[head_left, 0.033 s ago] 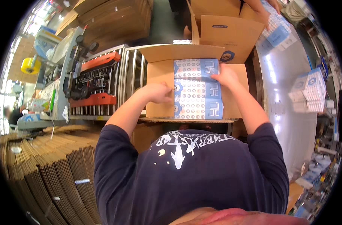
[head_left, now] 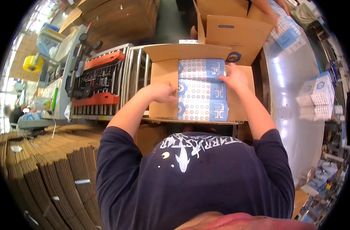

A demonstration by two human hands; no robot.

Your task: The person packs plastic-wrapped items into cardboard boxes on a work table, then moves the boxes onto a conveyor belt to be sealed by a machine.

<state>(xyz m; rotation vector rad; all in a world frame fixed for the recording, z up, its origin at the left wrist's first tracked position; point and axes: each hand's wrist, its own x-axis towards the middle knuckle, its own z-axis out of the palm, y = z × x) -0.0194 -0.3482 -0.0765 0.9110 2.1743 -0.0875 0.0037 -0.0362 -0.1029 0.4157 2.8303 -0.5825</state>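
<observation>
Left hand [head_left: 162,92]: beside blue-white packs [head_left: 195,90].
Right hand [head_left: 234,78]: thumb at their right edge.
Grips: too unclear to call.
Box [head_left: 163,110]: packs inside, virtually unmoved.

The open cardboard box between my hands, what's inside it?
Three white-and-blue patterned packs show in the box, between your left hand and right hand. Whatever lies beneath them is covered.

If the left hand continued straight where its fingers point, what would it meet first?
The left hand would probably meet the blue-white packs in the carton; whether it touches them now is unclear.
</observation>
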